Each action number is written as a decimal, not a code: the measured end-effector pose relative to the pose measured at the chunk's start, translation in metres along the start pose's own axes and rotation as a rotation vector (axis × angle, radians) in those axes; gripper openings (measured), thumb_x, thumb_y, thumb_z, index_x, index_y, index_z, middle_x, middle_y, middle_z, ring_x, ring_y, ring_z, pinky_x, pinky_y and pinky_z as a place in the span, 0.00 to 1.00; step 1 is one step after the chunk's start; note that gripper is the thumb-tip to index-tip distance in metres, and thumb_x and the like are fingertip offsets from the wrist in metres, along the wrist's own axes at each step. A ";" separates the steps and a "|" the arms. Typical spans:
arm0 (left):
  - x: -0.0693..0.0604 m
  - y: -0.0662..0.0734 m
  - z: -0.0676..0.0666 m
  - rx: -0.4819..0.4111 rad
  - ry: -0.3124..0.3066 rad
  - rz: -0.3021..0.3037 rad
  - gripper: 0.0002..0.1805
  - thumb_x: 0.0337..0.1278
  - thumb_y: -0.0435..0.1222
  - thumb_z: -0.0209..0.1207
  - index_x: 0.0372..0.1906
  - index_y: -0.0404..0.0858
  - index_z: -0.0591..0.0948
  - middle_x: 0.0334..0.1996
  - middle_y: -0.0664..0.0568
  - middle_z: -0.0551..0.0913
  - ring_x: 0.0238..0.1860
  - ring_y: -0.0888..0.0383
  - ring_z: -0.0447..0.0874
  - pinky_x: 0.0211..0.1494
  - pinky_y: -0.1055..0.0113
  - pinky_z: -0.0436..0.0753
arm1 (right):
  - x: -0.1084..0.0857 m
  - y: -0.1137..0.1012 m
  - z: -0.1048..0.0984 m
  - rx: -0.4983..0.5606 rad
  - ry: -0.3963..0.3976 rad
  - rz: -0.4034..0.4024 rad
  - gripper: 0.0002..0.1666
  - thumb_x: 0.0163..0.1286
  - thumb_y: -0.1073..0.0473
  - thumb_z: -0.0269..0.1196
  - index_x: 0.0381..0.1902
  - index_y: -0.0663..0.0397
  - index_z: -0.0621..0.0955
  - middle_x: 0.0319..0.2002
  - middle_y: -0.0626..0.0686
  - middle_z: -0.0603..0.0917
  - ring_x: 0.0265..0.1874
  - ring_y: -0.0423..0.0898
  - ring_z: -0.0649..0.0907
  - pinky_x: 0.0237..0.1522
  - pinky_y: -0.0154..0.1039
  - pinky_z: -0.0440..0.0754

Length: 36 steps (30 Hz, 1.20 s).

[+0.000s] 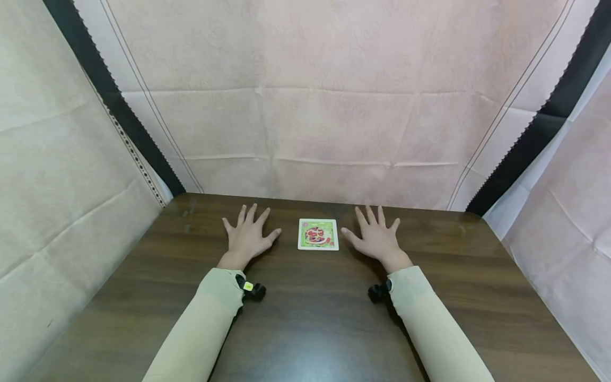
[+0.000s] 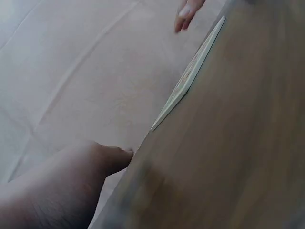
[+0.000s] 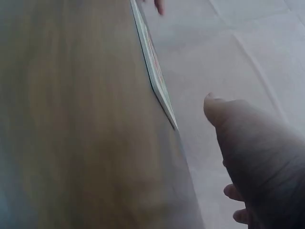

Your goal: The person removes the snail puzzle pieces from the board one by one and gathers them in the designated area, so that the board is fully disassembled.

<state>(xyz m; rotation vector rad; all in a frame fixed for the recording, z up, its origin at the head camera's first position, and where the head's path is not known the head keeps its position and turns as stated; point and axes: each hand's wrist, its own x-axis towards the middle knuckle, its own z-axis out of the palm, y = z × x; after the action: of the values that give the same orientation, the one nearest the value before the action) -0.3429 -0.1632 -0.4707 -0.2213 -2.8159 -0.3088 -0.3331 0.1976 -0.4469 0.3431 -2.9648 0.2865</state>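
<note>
A flat square piece [image 1: 318,234] with a white border and a red round picture on green lies on the brown table, between the two hands. To its left is my left hand [image 1: 248,237], fingers spread and holding nothing. My right hand [image 1: 378,235] is spread likewise on the other side, its thumb near the piece but apart from it. Seen edge-on in the left wrist view, the piece [image 2: 190,76] looks thin and pale-sided. The right wrist view shows its near corner, and the piece [image 3: 153,67] lies flat there too. Whether either palm touches the table I cannot tell.
The wooden table [image 1: 305,307] has its far edge just beyond the fingertips. Pale creased cloth [image 1: 305,122] hangs behind it, with more cloth at both sides. A small dark device [image 1: 258,292] is strapped at the left wrist, another [image 1: 376,293] at the right.
</note>
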 end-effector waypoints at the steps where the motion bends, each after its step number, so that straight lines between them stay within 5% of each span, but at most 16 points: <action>1: 0.000 0.002 0.002 -0.017 -0.009 0.022 0.44 0.62 0.71 0.48 0.77 0.53 0.65 0.77 0.45 0.59 0.78 0.40 0.48 0.66 0.21 0.43 | 0.000 -0.002 0.002 0.013 0.001 -0.008 0.55 0.70 0.19 0.39 0.82 0.47 0.53 0.80 0.61 0.50 0.77 0.68 0.45 0.61 0.83 0.38; 8: 0.002 0.019 0.012 -0.238 -0.163 0.231 0.40 0.67 0.63 0.54 0.77 0.48 0.66 0.75 0.51 0.65 0.77 0.50 0.55 0.76 0.39 0.45 | 0.016 -0.022 0.028 0.281 0.016 -0.192 0.41 0.77 0.36 0.52 0.76 0.55 0.66 0.74 0.60 0.66 0.74 0.62 0.61 0.70 0.68 0.55; 13: 0.007 0.035 0.015 -0.280 -0.228 0.309 0.46 0.61 0.67 0.56 0.78 0.49 0.63 0.76 0.56 0.63 0.78 0.52 0.53 0.77 0.42 0.44 | 0.038 -0.034 0.043 0.477 0.030 -0.250 0.30 0.78 0.45 0.56 0.69 0.56 0.74 0.69 0.57 0.73 0.70 0.57 0.68 0.70 0.58 0.64; 17: 0.009 0.042 0.016 -0.235 -0.284 0.347 0.50 0.56 0.72 0.55 0.79 0.53 0.61 0.77 0.60 0.60 0.79 0.52 0.49 0.77 0.41 0.41 | 0.051 -0.038 0.049 0.500 0.011 -0.281 0.23 0.78 0.47 0.57 0.63 0.50 0.81 0.66 0.53 0.76 0.68 0.54 0.70 0.68 0.58 0.67; 27: 0.010 0.042 0.013 -0.217 -0.288 0.397 0.57 0.47 0.77 0.55 0.80 0.53 0.60 0.77 0.61 0.59 0.79 0.51 0.47 0.77 0.40 0.40 | 0.048 -0.045 0.043 0.561 -0.080 -0.304 0.13 0.74 0.51 0.64 0.54 0.39 0.85 0.60 0.44 0.79 0.65 0.51 0.73 0.66 0.59 0.69; 36: 0.001 0.045 0.010 -0.219 -0.294 0.397 0.59 0.44 0.79 0.55 0.79 0.51 0.61 0.77 0.58 0.61 0.79 0.49 0.49 0.77 0.42 0.41 | 0.040 -0.055 0.047 0.533 -0.061 -0.335 0.13 0.77 0.49 0.59 0.54 0.44 0.84 0.59 0.45 0.78 0.62 0.50 0.72 0.64 0.56 0.71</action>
<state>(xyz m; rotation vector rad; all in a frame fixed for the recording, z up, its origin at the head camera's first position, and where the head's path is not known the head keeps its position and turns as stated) -0.3384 -0.1173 -0.4715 -0.9277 -2.9242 -0.5264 -0.3645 0.1265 -0.4768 0.9047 -2.7713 1.0325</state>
